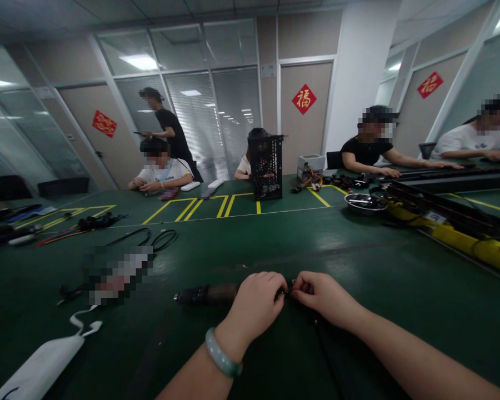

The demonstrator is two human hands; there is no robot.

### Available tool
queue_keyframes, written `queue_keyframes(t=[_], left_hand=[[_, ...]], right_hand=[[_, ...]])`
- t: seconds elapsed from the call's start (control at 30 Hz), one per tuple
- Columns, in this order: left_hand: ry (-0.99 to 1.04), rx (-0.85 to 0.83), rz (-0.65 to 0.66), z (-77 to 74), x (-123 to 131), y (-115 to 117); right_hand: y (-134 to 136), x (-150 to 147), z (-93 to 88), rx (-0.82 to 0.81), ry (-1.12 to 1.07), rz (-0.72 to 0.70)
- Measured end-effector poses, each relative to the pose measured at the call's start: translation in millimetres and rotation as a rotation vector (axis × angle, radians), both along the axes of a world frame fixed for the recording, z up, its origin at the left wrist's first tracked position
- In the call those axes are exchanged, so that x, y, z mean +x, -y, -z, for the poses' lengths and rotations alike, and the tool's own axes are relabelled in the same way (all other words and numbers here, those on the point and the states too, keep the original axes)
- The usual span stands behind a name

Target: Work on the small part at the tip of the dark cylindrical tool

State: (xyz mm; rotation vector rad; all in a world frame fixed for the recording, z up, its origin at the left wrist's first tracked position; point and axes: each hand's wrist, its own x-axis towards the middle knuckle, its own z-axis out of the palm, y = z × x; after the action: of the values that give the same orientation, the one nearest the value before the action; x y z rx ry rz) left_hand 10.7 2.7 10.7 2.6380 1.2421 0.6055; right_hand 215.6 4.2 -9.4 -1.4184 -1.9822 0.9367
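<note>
our left hand (260, 300) and right hand (316, 291) meet almost fingertip to fingertip, each grip closed in a pinch on a small dark piece (292, 284) near the rear of one electric screwdriver (216, 294); whether the piece belongs to it, we cannot tell. the screwdriver lies on the bench (216, 244), partly hidden by our left hand. we judge the work there under way and unfinished; no completed join shows. one black cable (323, 344) runs toward us. farther out we count one computer case (266, 166), one power supply (311, 162), one metal bowl (365, 210) and five co-workers (173, 128).
</note>
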Motion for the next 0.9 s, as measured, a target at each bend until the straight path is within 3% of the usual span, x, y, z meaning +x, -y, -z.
queue_keyframes(t=[0.9], left_hand=[[-0.002,-0.026,-0.042,-4.4,1.4,3.1]], right_hand=[[0.7,-0.7,-3.4,-0.002,0.007,-0.004]])
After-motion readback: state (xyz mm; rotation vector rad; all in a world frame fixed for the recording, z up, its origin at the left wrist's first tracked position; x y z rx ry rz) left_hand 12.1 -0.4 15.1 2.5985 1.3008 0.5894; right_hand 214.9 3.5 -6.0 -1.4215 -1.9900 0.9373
